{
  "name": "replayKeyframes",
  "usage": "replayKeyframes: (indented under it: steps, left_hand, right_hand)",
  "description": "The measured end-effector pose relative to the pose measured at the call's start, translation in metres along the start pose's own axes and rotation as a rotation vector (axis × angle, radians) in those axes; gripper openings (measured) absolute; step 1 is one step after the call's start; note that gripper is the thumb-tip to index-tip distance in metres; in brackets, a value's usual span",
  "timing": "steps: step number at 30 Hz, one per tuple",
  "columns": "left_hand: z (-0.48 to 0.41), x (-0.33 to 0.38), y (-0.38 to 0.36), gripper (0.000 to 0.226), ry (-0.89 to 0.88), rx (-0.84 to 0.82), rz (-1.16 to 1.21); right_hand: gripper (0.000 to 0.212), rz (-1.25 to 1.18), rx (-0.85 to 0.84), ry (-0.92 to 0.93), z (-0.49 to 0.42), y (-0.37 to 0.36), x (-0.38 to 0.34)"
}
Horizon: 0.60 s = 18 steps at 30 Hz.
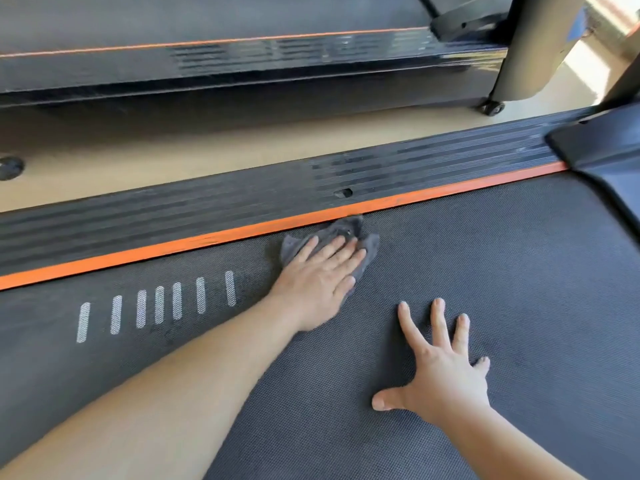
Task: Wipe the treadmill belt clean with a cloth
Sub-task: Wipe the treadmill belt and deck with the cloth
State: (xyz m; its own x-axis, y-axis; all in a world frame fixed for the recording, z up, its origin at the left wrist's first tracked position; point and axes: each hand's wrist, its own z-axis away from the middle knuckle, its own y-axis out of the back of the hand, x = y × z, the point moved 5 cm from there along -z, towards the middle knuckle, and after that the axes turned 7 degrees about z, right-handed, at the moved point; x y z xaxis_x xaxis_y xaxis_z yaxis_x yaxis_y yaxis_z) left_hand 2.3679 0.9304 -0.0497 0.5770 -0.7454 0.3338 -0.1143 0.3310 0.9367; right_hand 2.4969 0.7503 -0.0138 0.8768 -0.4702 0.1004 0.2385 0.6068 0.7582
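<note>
Where left fingers (330, 247) press flat, cloth (347, 227) beneath

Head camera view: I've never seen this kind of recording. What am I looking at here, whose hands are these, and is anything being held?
This single picture comes from a camera worn on a person's head, looking forward and down, so the two bare arms are the wearer's own. There is no robot. The dark textured surface is a treadmill belt, edged by an orange strip and a ribbed black side rail. A row of white dashes is printed on the belt. The left hand lies flat on a grey cloth, pressing it onto the belt beside the orange strip; its fingers look straight, not curled in a grip. The right hand rests spread on the bare belt and holds nothing. Beyond a strip of light floor stands a second treadmill.
</note>
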Motion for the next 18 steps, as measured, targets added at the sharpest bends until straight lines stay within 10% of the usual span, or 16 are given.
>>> replayKeyframes:
  steps: [7,12,18]
  left_hand:
    - [0.039,0.017,-0.008,0.055,-0.229,-0.166,0.075]
    - [0.023,-0.008,0.008,0.063,0.124,-0.034,0.125]
    - [0.065,0.030,-0.006,0.056,-0.284,-0.263,0.082]
  right_hand:
    - [0.153,0.004,-0.004,-0.001,-0.001,-0.001,-0.002]
    - [0.154,-0.013,-0.008,-0.005,0.001,0.000,0.000]
    - [0.154,-0.008,-0.010,0.000,0.002,0.001,0.000]
